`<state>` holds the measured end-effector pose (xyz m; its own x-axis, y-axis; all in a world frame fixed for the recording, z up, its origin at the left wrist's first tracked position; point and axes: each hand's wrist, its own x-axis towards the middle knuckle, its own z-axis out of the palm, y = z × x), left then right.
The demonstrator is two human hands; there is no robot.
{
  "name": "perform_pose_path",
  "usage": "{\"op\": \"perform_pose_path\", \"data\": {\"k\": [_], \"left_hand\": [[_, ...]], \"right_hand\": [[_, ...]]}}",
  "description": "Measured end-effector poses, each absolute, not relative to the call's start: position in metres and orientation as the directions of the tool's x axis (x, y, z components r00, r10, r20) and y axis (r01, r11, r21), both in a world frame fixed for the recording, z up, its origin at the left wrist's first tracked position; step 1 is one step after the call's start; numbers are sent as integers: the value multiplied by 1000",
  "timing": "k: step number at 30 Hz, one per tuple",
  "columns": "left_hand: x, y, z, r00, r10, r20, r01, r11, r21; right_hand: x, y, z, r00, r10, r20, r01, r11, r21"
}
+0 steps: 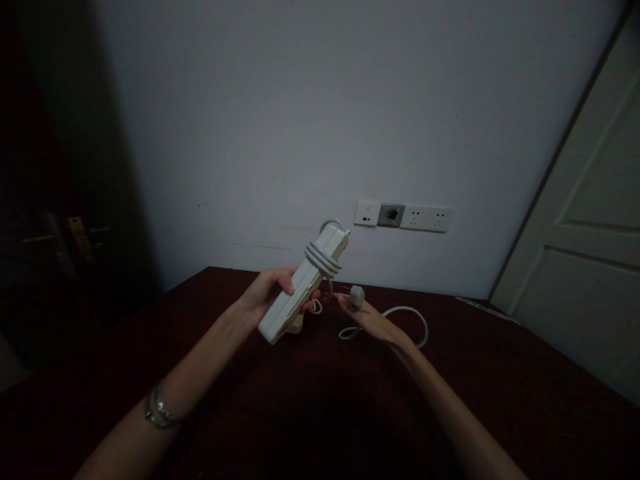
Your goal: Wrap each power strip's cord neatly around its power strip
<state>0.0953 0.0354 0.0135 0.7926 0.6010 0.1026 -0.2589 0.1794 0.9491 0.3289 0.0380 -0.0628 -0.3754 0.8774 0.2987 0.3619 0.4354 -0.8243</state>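
My left hand (280, 283) grips a white power strip (290, 300), which is tilted with its far end up and to the right. Several turns of grey-white cord (323, 259) are wound around its upper part. To the right, my right hand (367, 317) has the cord's pale plug (357, 297) at its thumb side. Its fingertips point toward the strip and are blurred beside the cord hanging from it. A loose cord loop (417, 317) curves out behind my right hand. A small pale block (296, 325) shows beneath the strip, partly hidden.
The dark red tabletop (320, 407) lies under both hands and meets a pale wall (260, 133). A row of wall sockets (424, 218) is set in it above the table. A white panelled door (590, 220) stands at right, and a door handle (80, 237) shows at far left.
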Motion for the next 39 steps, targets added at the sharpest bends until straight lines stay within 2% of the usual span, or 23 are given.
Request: {"op": "perform_pose_path", "data": {"k": [5,9,13,18,24,28,31,35,39], "left_hand": [[90,42,16,655,752,73,-242,117,963],[86,53,14,497,862,101,-201,1,980],[88,63,6,406,901,151,-123,-110,986],[94,65,-1,365,909,204,8,-222,975],[102,60,-2,393,853,345,170,-436,884],[110,57,-11,375,815,442,279,-554,784],[114,53,-17,321,824,467,283,-553,783],[110,55,-20,226,842,490,277,-538,796],[102,65,-23,148,834,532,429,-539,725]], "right_hand": [[321,31,-59,-545,810,215,260,407,-876],[317,22,-46,-592,784,185,207,370,-906],[316,13,-35,-566,812,142,347,391,-852],[329,9,-25,-514,858,-28,575,319,-753],[359,7,-13,-576,798,-174,558,229,-797],[374,-7,1,-502,832,-235,586,128,-800],[379,-19,11,-407,869,-281,636,49,-770],[386,-27,18,-377,883,-280,729,96,-678],[390,-31,24,-327,941,-84,762,210,-613]]}}
